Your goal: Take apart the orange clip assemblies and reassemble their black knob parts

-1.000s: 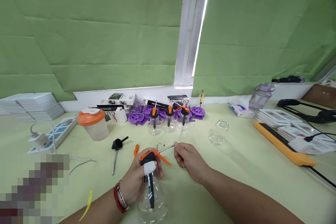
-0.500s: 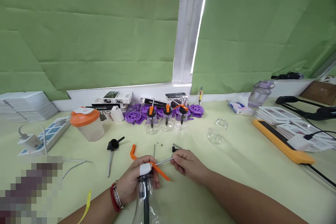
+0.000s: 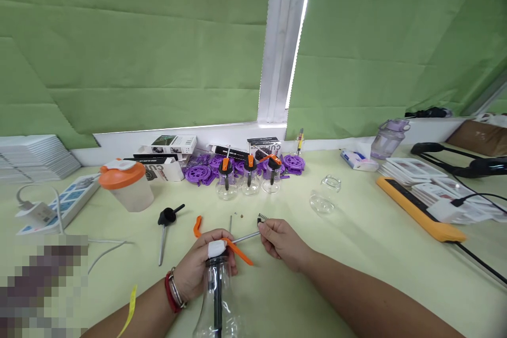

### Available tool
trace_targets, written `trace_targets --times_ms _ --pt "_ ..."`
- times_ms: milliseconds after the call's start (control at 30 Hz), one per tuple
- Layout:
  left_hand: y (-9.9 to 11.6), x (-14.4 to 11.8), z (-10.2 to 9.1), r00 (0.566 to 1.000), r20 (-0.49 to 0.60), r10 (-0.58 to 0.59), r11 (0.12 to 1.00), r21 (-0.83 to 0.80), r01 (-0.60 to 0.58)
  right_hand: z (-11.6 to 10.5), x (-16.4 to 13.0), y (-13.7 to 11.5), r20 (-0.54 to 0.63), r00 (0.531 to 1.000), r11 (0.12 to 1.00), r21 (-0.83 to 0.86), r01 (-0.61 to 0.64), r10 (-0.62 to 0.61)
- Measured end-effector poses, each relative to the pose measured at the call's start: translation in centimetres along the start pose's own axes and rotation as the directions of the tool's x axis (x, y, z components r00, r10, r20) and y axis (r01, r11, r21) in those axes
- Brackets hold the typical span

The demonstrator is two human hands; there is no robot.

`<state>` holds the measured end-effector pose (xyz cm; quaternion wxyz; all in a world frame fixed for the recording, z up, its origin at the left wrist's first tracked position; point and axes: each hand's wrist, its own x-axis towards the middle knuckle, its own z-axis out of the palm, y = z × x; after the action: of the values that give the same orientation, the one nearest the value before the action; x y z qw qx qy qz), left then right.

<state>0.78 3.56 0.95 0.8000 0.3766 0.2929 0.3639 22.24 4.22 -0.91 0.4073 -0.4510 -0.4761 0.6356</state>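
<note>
The person sits at the near edge of a pale green table, with the left hand closed around the neck of a clear glass bottle that leans toward them at that edge, a black tube running down inside it. The thumb, wrapped in white tape, presses on the bottle's cap, where an orange lever sticks out to the right. The right hand is pinched shut on the far end of a thin metal spout that runs from the cap out toward it. From how the two hands meet, I'd judge the spout is being seated or adjusted in the cap, so the fitting step is under way; finishing it seems to call for a steady grip on the neck and a straight push or twist along the spout's line, since the bottle is tilted and could roll. Just beyond the hands lie a loose orange clip, a small spring and a black nozzle with a metal stem. Toward the far edge stand three finished little bottles in a row before purple plastic wheels, an orange-lidded tub toward the left edge, and an empty glass bottle lying to the right
</note>
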Motion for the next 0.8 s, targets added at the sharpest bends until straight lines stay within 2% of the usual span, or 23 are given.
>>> trace_targets --times_ms 100,233,367,500,633,733,800 --pt "0.06 0.03 0.02 1.000 0.002 0.003 1.000 0.001 -0.003 -0.13 -0.01 0.06 0.038 0.998 0.998 0.051 0.045 -0.047" --pt "0.12 0.14 0.05 1.000 -0.004 -0.003 1.000 0.002 0.003 -0.28 0.02 0.22 0.019 1.000 1.000 0.026 -0.013 0.013" --pt "0.13 0.15 0.00 1.000 -0.009 -0.006 1.000 0.006 0.006 -0.27 0.04 0.17 0.023 0.998 0.996 0.070 0.060 -0.061" --pt "0.11 0.20 -0.08 1.000 -0.008 0.008 1.000 0.008 -0.008 -0.35 0.06 0.07 0.012 1.000 0.999 0.050 0.000 0.000" --pt "0.12 0.28 -0.08 1.000 -0.008 0.003 1.000 0.011 -0.003 -0.47 0.13 0.10 0.016 0.999 0.996 0.078 0.037 -0.039" --pt "0.15 0.30 -0.06 1.000 -0.001 0.017 1.000 0.024 -0.017 -0.50 0.16 0.07 0.012 0.999 0.997 0.063 -0.035 0.034" --pt "0.17 0.30 -0.08 1.000 -0.002 0.021 0.999 0.031 -0.021 -0.49 0.13 0.00 0.006 0.999 0.999 0.041 -0.033 0.033"
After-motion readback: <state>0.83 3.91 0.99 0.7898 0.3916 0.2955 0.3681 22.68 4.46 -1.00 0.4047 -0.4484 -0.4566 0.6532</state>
